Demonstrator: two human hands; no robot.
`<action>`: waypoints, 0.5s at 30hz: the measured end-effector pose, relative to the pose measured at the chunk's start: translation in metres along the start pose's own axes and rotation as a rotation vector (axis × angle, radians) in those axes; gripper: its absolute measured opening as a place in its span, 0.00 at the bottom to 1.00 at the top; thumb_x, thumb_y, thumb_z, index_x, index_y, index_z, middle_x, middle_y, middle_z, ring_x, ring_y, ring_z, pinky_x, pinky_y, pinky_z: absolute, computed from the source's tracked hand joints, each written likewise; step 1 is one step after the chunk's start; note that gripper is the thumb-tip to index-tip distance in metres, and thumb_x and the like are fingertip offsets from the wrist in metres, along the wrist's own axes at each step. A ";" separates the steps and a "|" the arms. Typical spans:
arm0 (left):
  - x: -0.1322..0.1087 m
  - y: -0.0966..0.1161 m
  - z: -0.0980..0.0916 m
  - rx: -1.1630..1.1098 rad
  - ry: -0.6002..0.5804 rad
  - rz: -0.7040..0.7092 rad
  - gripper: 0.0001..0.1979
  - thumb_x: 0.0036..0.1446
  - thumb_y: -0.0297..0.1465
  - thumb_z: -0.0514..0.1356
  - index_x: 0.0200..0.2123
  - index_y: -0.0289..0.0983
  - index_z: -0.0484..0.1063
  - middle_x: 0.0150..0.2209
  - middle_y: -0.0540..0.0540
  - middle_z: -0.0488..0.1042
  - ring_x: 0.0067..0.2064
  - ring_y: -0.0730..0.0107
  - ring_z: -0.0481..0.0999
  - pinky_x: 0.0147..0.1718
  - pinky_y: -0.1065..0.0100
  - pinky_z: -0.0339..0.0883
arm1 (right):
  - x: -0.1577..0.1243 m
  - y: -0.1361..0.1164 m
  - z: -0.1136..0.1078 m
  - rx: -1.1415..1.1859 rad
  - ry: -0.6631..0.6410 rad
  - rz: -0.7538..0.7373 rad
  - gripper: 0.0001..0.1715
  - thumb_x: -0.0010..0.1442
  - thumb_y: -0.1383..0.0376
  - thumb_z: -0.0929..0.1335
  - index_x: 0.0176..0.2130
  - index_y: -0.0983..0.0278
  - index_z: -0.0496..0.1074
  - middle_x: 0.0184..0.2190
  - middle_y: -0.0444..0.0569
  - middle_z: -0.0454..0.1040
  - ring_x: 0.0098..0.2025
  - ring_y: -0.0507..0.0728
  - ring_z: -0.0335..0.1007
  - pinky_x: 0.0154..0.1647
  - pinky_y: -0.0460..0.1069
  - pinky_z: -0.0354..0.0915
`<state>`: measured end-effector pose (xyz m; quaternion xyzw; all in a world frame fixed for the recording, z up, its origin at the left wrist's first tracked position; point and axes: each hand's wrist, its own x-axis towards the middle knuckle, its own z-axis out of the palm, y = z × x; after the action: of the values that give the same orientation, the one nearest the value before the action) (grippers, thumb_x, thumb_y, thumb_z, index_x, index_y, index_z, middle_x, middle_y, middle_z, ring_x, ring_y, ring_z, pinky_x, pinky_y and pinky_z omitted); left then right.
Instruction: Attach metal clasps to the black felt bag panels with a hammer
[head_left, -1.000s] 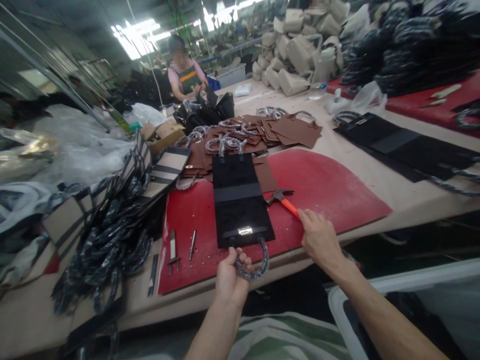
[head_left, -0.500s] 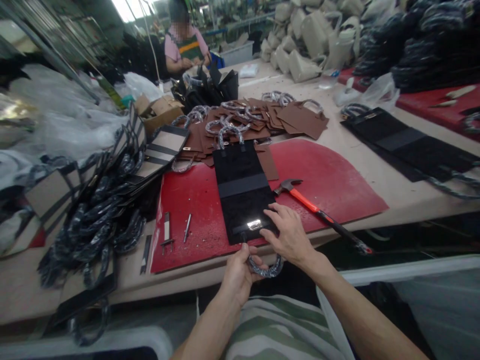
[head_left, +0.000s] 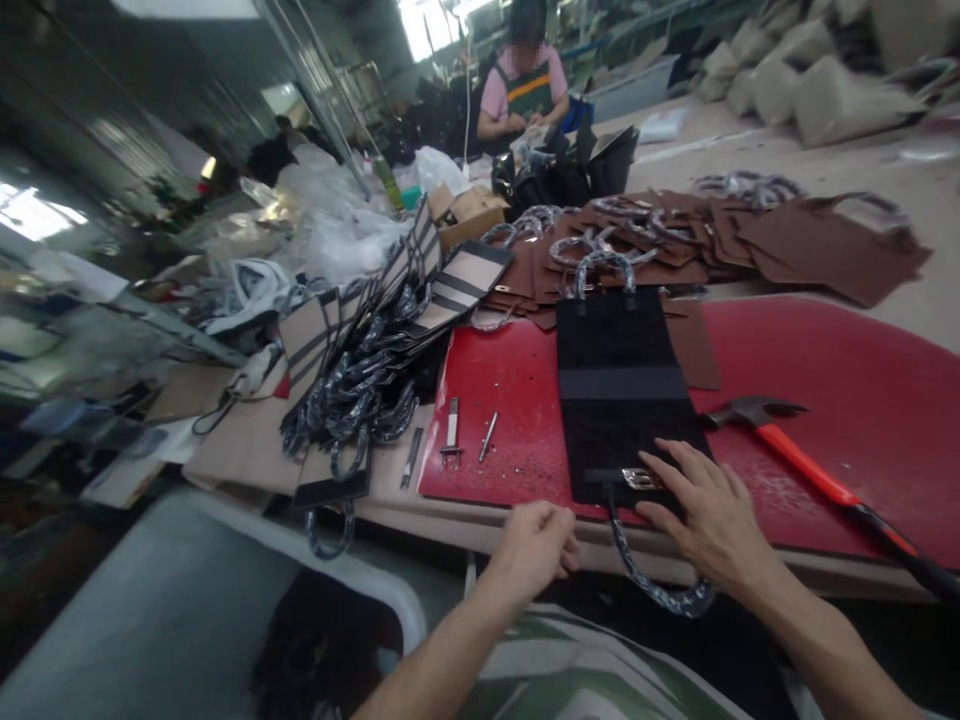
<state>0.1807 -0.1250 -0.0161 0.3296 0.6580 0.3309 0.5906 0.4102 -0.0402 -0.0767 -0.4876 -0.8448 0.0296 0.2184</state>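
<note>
A black bag panel (head_left: 622, 345) lies flat, with plastic-wrapped handles at its far and near ends. My right hand (head_left: 709, 515) rests on its near part, fingers spread, beside a shiny metal fitting (head_left: 642, 479). The near handle (head_left: 637, 575) hangs over the table edge, under my right hand. My left hand (head_left: 534, 548) is left of that handle and apart from it, its fingers curled with nothing visible in them. A claw hammer (head_left: 810, 465) with a red and black handle lies to the right of the panel.
The panel lies on a red board (head_left: 502, 360). A two-pronged metal piece (head_left: 451, 435) and a thin metal rod (head_left: 487, 437) lie at its left. Black handled pieces (head_left: 352, 390) are heaped further left, brown panels (head_left: 675, 245) behind. A person (head_left: 523, 85) works at the back.
My left hand has let go of the near handle and moved left of it. The handle now hangs loose. My right hand stays on the panel. The view has turned left.
</note>
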 end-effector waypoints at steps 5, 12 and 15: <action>0.014 0.025 -0.120 0.586 0.582 0.281 0.12 0.60 0.37 0.55 0.32 0.38 0.76 0.29 0.43 0.77 0.33 0.62 0.76 0.34 0.67 0.63 | 0.000 0.001 0.002 -0.005 -0.012 -0.001 0.31 0.63 0.51 0.62 0.59 0.63 0.68 0.62 0.59 0.64 0.63 0.72 0.58 0.56 0.70 0.58; 0.042 0.038 -0.189 0.976 0.615 0.099 0.15 0.60 0.41 0.56 0.34 0.38 0.77 0.35 0.39 0.80 0.40 0.55 0.78 0.37 0.64 0.63 | 0.001 -0.001 0.003 -0.004 -0.015 -0.002 0.30 0.63 0.51 0.62 0.59 0.63 0.67 0.62 0.59 0.64 0.62 0.72 0.59 0.57 0.69 0.57; 0.054 0.047 -0.173 1.050 0.567 0.079 0.19 0.57 0.48 0.57 0.33 0.39 0.76 0.34 0.39 0.80 0.39 0.54 0.78 0.36 0.64 0.62 | 0.001 -0.005 -0.003 0.008 -0.048 0.019 0.30 0.62 0.52 0.64 0.60 0.62 0.66 0.63 0.59 0.63 0.64 0.71 0.57 0.58 0.69 0.56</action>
<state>0.0058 -0.0619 0.0074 0.5004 0.8529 0.0583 0.1373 0.4071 -0.0421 -0.0726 -0.4938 -0.8451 0.0466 0.1996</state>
